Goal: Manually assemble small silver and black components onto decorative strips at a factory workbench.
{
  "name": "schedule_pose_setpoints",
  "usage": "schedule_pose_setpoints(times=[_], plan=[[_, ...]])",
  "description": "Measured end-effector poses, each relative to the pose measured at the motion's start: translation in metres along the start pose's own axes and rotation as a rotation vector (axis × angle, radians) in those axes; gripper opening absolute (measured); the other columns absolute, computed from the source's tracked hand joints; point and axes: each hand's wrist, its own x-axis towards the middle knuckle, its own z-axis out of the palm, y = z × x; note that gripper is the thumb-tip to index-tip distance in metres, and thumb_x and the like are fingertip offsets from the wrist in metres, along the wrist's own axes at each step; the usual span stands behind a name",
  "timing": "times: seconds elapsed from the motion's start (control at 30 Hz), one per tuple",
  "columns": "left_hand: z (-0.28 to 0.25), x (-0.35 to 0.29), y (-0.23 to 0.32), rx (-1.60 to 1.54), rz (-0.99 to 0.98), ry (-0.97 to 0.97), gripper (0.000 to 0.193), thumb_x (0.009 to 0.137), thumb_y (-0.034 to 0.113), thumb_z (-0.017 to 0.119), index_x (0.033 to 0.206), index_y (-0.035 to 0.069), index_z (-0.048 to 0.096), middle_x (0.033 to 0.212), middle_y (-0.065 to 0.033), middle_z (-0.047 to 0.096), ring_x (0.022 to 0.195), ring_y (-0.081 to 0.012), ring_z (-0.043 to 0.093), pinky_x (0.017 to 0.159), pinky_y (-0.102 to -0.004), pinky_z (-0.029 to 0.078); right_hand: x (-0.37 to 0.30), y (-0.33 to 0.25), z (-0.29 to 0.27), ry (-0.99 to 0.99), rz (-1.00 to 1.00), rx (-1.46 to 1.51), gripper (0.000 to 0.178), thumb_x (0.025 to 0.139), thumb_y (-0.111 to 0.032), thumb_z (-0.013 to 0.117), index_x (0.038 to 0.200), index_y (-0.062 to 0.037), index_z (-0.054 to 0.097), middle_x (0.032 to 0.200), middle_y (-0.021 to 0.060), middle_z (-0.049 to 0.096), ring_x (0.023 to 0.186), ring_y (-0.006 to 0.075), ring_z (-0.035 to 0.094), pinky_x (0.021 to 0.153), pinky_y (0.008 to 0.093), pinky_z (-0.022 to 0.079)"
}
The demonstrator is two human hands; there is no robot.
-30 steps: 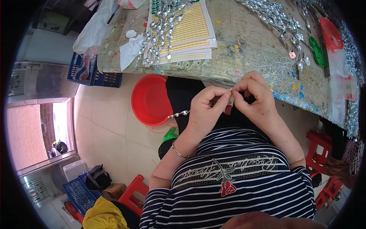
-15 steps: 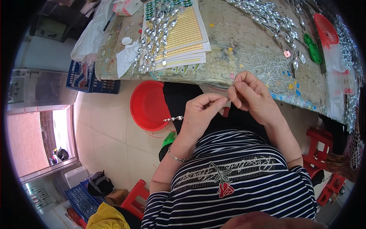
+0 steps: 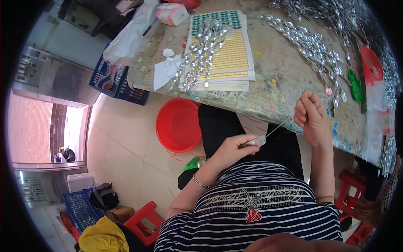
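My left hand [image 3: 236,152] is closed above my lap, thumb and forefinger pinching a small shiny silvery piece [image 3: 261,141] with a pale, glassy-looking end. Most of that piece is hidden by my fingers. From it a thin pale cord [image 3: 277,127] runs taut, up and to the right. My right hand [image 3: 314,119], at the table's front edge, has its fingertips pinched together at the cord's other end. On the table beside that hand lies a loose tangle of similar pale thread [image 3: 289,101].
The worn table [image 3: 268,63] bears a stack of patterned sheets [image 3: 228,50] with silver twisted strands [image 3: 203,52] on top. More silver strands [image 3: 302,40], a green tool [image 3: 355,86] and a red basket [image 3: 372,63] lie right. Below left stands a red basin [image 3: 178,126].
My hands were close together and have parted: the right went right, the left lower, stretching the cord between them. The twisted silver end below my left hand no longer shows. My view has shifted.
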Motion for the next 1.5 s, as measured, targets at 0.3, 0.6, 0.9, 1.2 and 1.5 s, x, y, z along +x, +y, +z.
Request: schedule_pose_setpoints(times=[0.3, 0.6, 0.9, 1.2, 1.5], plan=[[-0.055, -0.02, -0.025, 0.312, 0.098, 0.252, 0.021, 0.09, 0.014, 0.061, 0.107, 0.003, 0.064, 0.085, -0.001, 0.063, 0.076, -0.0064, 0.057, 0.068, -0.0206, 0.047, 0.016, 0.001, -0.023, 0.058, -0.027, -0.115, 0.015, 0.098, -0.019, 0.047, 0.108, -0.0081, 0.051, 0.078, -0.0003, 0.052, 0.068, 0.0079, 0.049, 0.061, 0.0223, 0.041], [-0.114, 0.101, 0.068, 0.946, 0.443, 0.603, 0.022, 0.086, 0.002, 0.051, 0.107, -0.004, 0.057, 0.088, -0.0207, 0.056, 0.084, -0.0358, 0.054, 0.077, -0.0415, 0.042, 0.006, -0.015, -0.033, -0.009, -0.089, -0.342, 0.02, 0.097, -0.018, 0.049, 0.109, -0.0033, 0.055, 0.092, 0.0036, 0.061, 0.082, 0.0092, 0.055, 0.075, 0.0245, 0.045], [-0.146, 0.186, 0.07, 1.265, 0.495, 0.695, 0.035, 0.081, -0.005, 0.052, 0.115, -0.005, 0.056, 0.1, -0.0239, 0.056, 0.094, -0.0397, 0.053, 0.083, -0.043, 0.042, -0.018, -0.017, -0.048, 0.038, 0.0, -0.293, 0.014, 0.094, -0.01, 0.053, 0.106, -0.0021, 0.057, 0.094, 0.0035, 0.062, 0.085, 0.0094, 0.056, 0.077, 0.0236, 0.045], [-0.144, 0.218, 0.081, 1.212, 0.487, 0.805, 0.036, 0.081, -0.003, 0.053, 0.117, -0.006, 0.054, 0.102, -0.0247, 0.056, 0.096, -0.0405, 0.053, 0.083, -0.0434, 0.043, -0.008, -0.006, -0.048, 0.016, 0.076, -0.294, 0.014, 0.093, -0.009, 0.055, 0.105, -0.0019, 0.056, 0.092, 0.0053, 0.063, 0.084, 0.0114, 0.057, 0.077, 0.025, 0.045], [-0.095, 0.158, 0.072, 1.039, 0.776, 0.975, 0.026, 0.082, -0.005, 0.054, 0.106, 0.002, 0.062, 0.1, -0.0131, 0.059, 0.093, -0.0313, 0.054, 0.083, -0.0396, 0.041, 0.004, -0.005, -0.036, -0.024, 0.078, -0.334, 0.012, 0.093, -0.009, 0.054, 0.104, -0.0031, 0.056, 0.091, 0.0049, 0.062, 0.081, 0.0105, 0.056, 0.077, 0.0247, 0.044]])
